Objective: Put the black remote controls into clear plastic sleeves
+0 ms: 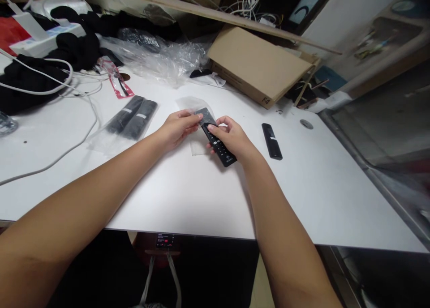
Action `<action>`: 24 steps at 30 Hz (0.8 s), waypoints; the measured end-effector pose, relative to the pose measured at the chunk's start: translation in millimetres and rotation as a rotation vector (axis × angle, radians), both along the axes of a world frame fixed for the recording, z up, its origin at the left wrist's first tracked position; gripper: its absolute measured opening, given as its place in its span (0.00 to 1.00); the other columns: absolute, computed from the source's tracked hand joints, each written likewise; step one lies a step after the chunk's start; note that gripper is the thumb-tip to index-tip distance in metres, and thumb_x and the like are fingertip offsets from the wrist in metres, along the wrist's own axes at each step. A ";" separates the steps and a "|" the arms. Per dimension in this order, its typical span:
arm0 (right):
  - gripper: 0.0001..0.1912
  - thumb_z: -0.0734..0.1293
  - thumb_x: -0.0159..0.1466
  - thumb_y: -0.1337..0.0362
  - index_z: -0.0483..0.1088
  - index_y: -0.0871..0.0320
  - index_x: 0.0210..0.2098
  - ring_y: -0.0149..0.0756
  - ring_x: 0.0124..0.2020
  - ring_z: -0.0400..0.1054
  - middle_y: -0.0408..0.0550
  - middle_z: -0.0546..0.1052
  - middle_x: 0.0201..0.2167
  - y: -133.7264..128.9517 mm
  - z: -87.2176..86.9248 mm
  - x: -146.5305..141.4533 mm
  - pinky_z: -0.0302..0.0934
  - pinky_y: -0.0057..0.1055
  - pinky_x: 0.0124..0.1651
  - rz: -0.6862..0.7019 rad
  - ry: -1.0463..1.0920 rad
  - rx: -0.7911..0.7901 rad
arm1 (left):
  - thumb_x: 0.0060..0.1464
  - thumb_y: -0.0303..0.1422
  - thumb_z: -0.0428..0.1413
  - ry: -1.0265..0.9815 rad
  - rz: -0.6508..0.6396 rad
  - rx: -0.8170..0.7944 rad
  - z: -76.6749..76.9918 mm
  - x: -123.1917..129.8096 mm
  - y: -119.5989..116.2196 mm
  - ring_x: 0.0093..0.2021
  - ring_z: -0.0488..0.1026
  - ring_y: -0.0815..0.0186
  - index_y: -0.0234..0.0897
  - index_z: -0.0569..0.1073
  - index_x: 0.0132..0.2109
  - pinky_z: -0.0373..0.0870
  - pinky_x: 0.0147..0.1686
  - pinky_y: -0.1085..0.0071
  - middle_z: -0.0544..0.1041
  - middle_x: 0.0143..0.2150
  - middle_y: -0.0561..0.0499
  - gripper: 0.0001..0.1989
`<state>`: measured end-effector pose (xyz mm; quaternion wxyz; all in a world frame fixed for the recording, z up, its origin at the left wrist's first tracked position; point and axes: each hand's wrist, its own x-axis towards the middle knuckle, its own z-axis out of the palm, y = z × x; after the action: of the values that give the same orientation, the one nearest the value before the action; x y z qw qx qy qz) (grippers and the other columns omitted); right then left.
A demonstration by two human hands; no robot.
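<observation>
A black remote control (221, 152) with rows of buttons is tilted over the table, its far end inside a clear plastic bag (199, 146). My right hand (234, 137) grips the remote about its middle, thumb on top. At the far end, my left hand (179, 128) pinches the bag with thumb and fingers; the exact grip there is partly hidden. Left of my hands lie two dark remotes in clear bags (132, 117). Another black remote (272, 141), with a pale label, rests on the table to the right.
The white table (188, 196) also bears a crumpled plastic heap (168, 57) and a cardboard box (258, 62) at the back. A white cable (90, 129), a power strip (50, 37), dark cloth and a red-and-clear packet (116, 77) lie at the left.
</observation>
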<state>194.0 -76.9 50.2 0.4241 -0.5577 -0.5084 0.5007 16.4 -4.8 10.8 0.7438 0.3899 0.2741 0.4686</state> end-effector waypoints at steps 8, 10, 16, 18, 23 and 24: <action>0.29 0.81 0.55 0.50 0.60 0.51 0.38 0.41 0.28 0.78 0.40 0.74 0.35 1.6 -4.0 4.3 0.74 0.34 0.24 0.000 0.037 0.039 | 0.44 0.28 0.74 0.057 -0.049 0.130 -1.8 2.1 -6.3 0.37 0.75 0.69 0.36 0.76 0.47 0.70 0.39 0.70 0.80 0.42 0.48 0.23; 0.29 0.82 0.54 0.49 0.60 0.51 0.38 0.41 0.30 0.78 0.41 0.74 0.35 2.6 -6.1 6.4 0.74 0.35 0.25 0.003 0.047 0.047 | 0.44 0.27 0.74 0.050 -0.071 0.124 -2.1 2.3 -7.7 0.36 0.74 0.69 0.37 0.76 0.49 0.69 0.39 0.69 0.80 0.42 0.48 0.25; 0.31 0.83 0.51 0.48 0.60 0.51 0.36 0.44 0.32 0.77 0.41 0.73 0.32 2.8 -7.0 7.6 0.74 0.36 0.25 0.000 0.055 0.045 | 0.50 0.37 0.72 -0.025 -0.132 0.082 -1.2 0.7 -5.6 0.42 0.77 0.64 0.38 0.74 0.50 0.71 0.44 0.67 0.79 0.47 0.46 0.23; 0.30 0.83 0.51 0.49 0.60 0.51 0.35 0.45 0.32 0.77 0.41 0.73 0.31 1.7 -5.2 5.4 0.74 0.36 0.24 -0.002 0.049 0.042 | 0.55 0.44 0.68 -0.054 -0.086 0.078 0.9 -0.6 -5.1 0.46 0.78 0.61 0.39 0.74 0.50 0.73 0.48 0.65 0.79 0.50 0.45 0.22; 0.27 0.83 0.53 0.51 0.61 0.51 0.34 0.45 0.32 0.77 0.43 0.75 0.31 -0.9 -1.4 1.1 0.75 0.37 0.26 0.020 0.032 0.027 | 0.53 0.38 0.69 0.005 0.024 0.095 6.8 -2.7 -6.5 0.51 0.77 0.58 0.44 0.72 0.55 0.73 0.52 0.62 0.78 0.53 0.48 0.24; 0.27 0.82 0.53 0.52 0.61 0.51 0.34 0.44 0.32 0.77 0.43 0.75 0.31 -1.2 -1.0 0.9 0.75 0.37 0.25 0.029 0.030 0.027 | 0.52 0.36 0.69 0.006 0.027 0.098 7.4 -2.6 -6.9 0.52 0.77 0.58 0.45 0.71 0.56 0.73 0.53 0.61 0.78 0.53 0.48 0.25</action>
<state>195.0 -78.1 49.2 0.4319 -0.5369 -0.5168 0.5080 13.8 -11.7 18.2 0.7165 0.4236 0.2583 0.4904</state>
